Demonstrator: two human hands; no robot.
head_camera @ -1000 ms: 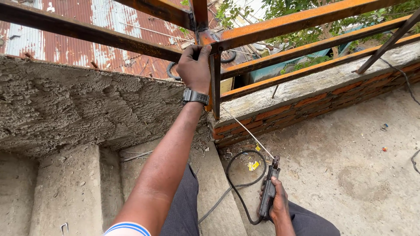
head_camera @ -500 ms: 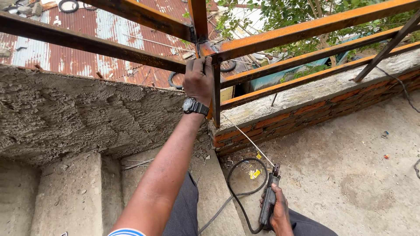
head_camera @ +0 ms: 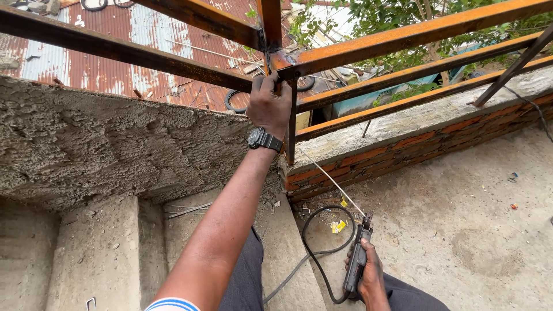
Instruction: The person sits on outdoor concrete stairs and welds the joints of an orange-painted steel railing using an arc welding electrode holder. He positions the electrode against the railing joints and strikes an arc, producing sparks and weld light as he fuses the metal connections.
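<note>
Head view: rough concrete wall [head_camera: 103,144], rusty steel frame [head_camera: 403,34]

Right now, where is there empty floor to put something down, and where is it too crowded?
The wide concrete floor right of the brick ledge is mostly bare, with only small scraps. The steps at lower left look free too. It is crowded by the right hand, where the welding holder, its black cable and yellow scraps lie. Up top, rusty beams crisscross around the left hand.

One head camera looks down and forward from just behind the rusty frame [head_camera: 403,34]; steps [head_camera: 98,253] lie below.
</note>
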